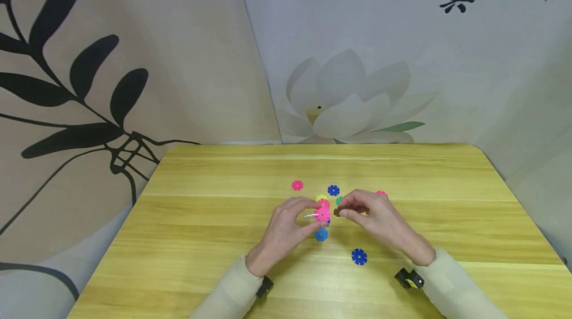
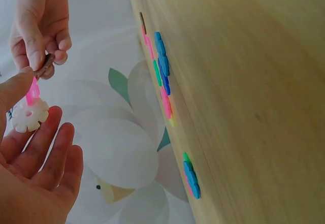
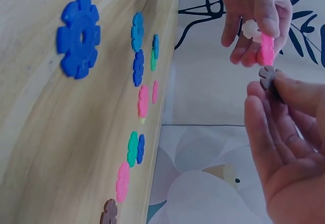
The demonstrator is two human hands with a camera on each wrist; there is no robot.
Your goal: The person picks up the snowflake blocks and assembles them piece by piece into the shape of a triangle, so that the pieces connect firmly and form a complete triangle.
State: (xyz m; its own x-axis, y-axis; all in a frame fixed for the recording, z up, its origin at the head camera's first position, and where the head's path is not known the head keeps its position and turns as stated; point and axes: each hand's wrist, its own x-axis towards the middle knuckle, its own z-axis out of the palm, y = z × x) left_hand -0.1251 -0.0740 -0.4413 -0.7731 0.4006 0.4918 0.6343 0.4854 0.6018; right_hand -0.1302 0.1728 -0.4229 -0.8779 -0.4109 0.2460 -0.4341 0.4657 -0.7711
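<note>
Between the thumb and fingers of my left hand [image 1: 288, 224] is a pink notched disc [image 1: 322, 214], a flower-shaped building piece. A white notched disc [image 2: 29, 116] is joined to it, angled across it. My right hand [image 1: 382, 217] pinches a brown notched disc [image 3: 267, 76] by thumb and fingertips. In the head view a small gap shows between the brown disc and the pink one. The two hands face each other above the table, and the wrist views show the held discs raised off its surface.
Loose discs lie on the wooden table [image 1: 201, 220]: dark blue [image 1: 359, 257] in front, light blue [image 1: 321, 235] by the left hand, pink [image 1: 297, 185] and another dark blue [image 1: 333, 190] farther back. Partly hidden ones lie behind the hands. Printed panels [image 1: 201, 61] stand beyond the back edge.
</note>
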